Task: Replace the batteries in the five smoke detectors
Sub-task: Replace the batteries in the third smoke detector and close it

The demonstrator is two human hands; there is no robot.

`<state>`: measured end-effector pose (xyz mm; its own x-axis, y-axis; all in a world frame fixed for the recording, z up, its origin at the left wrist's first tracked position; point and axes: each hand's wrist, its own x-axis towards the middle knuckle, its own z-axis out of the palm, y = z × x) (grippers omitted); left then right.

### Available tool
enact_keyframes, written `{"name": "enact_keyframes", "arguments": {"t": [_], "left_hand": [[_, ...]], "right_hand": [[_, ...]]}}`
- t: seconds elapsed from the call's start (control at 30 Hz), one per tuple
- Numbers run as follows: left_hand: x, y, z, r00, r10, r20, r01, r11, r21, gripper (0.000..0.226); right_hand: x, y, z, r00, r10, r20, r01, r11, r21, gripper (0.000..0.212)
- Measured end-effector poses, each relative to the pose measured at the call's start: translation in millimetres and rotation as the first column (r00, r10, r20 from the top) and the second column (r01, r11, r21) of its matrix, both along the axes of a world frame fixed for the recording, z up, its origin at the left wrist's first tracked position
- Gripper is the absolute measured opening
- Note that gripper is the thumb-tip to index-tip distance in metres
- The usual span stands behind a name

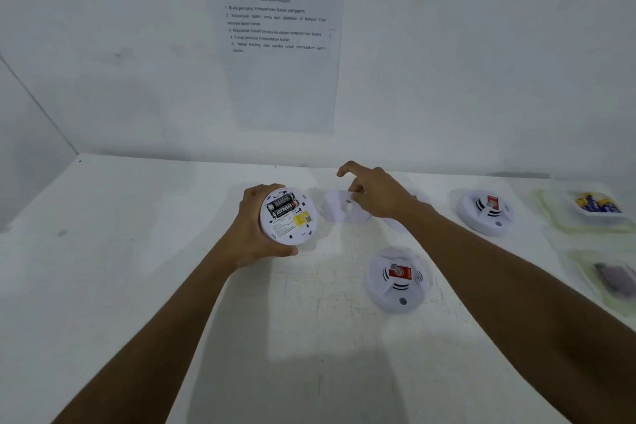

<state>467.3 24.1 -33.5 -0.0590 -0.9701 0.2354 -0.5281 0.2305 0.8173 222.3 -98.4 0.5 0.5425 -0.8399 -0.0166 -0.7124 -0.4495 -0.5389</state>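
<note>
My left hand [253, 227] grips a white smoke detector [288, 216] with its back turned up, and two black batteries [284, 205] sit in its open compartment. My right hand [373, 194] hovers just right of it, fingers bent over a blurred white backplate [339, 210] on the table; whether it holds the plate is unclear. Another detector [397, 279] lies face up in front of my right forearm, showing a red label. A third detector [486, 212] lies face up further right. A white piece [395, 222] is mostly hidden under my right wrist.
At the far right a tray [557, 213] holds a small dish of blue and yellow batteries [599, 205]. Below it a second tray [585, 272] holds dark batteries [616, 277]. A printed instruction sheet [278, 45] hangs on the white wall behind the white table [137, 251].
</note>
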Motion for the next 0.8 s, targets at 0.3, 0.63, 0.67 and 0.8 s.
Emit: {"name": "enact_keyframes", "arguments": {"t": [0.3, 0.63, 0.67, 0.8], "left_hand": [[-19.5, -15.2, 11.2, 0.997, -0.059, -0.056, 0.061, 0.998, 0.026, 0.099], [-140.8, -43.2, 33.1, 0.967, -0.252, -0.029, 0.249, 0.966, -0.074, 0.097], [-157.2, -43.8, 35.1, 0.963, -0.270, -0.011, 0.267, 0.959, -0.094, 0.096], [-217.5, -50.3, 39.5, 0.955, -0.292, 0.040, 0.295, 0.949, -0.108, 0.099]], "right_hand": [[-13.2, 12.1, -1.3, 0.965, -0.078, 0.249, 0.114, 0.985, -0.133, 0.024], [-84.9, 66.8, 18.3, 0.901, -0.145, 0.409, 0.274, 0.922, -0.275, 0.012], [-97.5, 69.4, 19.6, 0.894, -0.164, 0.418, 0.299, 0.912, -0.282, 0.011], [-142.5, 83.1, 29.1, 0.863, -0.273, 0.425, 0.420, 0.856, -0.303, 0.015]]}}
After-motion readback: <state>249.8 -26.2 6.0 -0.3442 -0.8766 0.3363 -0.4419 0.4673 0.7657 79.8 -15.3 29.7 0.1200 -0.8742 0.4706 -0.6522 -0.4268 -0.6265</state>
